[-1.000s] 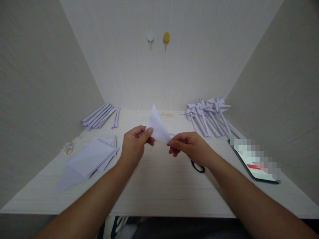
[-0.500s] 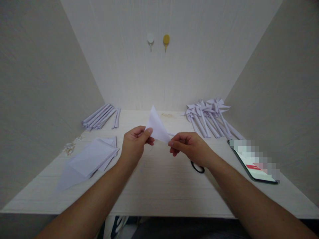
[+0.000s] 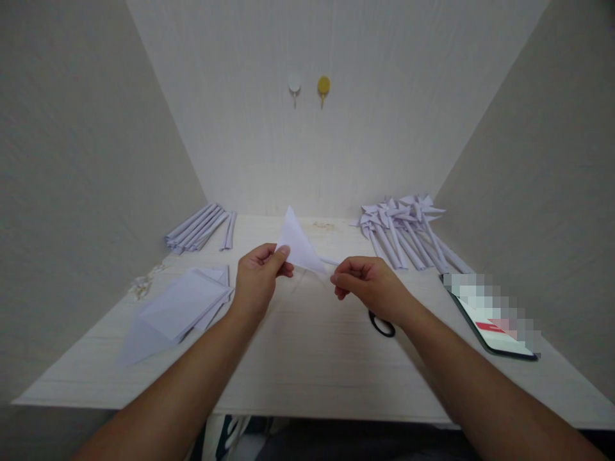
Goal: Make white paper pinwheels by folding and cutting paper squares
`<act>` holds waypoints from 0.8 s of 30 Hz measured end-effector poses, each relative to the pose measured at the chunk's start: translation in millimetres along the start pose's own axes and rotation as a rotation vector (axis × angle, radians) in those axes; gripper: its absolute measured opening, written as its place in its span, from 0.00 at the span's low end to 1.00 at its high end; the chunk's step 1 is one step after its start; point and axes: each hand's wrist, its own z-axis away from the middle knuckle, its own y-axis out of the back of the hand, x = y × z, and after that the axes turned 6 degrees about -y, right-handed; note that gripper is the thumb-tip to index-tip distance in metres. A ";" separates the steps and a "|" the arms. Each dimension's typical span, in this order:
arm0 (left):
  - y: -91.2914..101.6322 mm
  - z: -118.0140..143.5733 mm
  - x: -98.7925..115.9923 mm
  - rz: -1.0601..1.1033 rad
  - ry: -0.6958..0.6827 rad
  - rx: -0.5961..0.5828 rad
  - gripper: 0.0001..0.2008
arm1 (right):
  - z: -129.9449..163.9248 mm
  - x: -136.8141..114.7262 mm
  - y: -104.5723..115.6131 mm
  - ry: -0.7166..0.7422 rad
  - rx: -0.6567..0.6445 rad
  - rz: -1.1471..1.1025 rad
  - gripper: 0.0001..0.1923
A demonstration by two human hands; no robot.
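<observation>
A white sheet of paper folded to a triangle point(image 3: 300, 248) is held up over the middle of the table. My left hand point(image 3: 259, 275) pinches its left side, thumb on top and fingers beneath. At the paper's right corner, the thumb and forefinger of my right hand point(image 3: 362, 282) are pressed together; the corner is slightly blurred there. A thin pale strip point(image 3: 329, 260) shows behind the paper, partly hidden by my right hand. Under my right wrist lies a black loop handle point(image 3: 382, 324), apparently of scissors; the rest is covered.
Left on the table point(image 3: 298, 371) lie stacked paper sheets point(image 3: 177, 307), with rolled paper tubes point(image 3: 196, 227) behind them. Several paper pinwheels point(image 3: 401, 224) are piled at the back right, near a phone point(image 3: 494, 326). Walls enclose three sides; two hooks point(image 3: 323, 86) hang on the back wall.
The paper triangle has shifted slightly left and tilted, its right corner lower and narrower. My right hand has moved a little to the right. The camera view has shifted slightly.
</observation>
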 end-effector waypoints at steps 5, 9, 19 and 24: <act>-3.3 3.8 0.3 -0.076 0.085 -0.301 0.12 | -2.2 3.9 -1.4 0.057 -0.014 -0.001 0.11; -4.8 5.6 0.0 -0.101 0.105 -0.379 0.13 | -1.8 5.1 0.4 0.086 -0.080 0.083 0.17; -3.8 5.1 -3.8 -0.081 0.138 -0.475 0.13 | -1.4 1.0 3.2 0.106 0.017 0.093 0.18; -4.5 7.5 -3.7 -0.070 0.147 -0.499 0.13 | -0.3 -2.1 1.8 0.151 0.061 0.022 0.15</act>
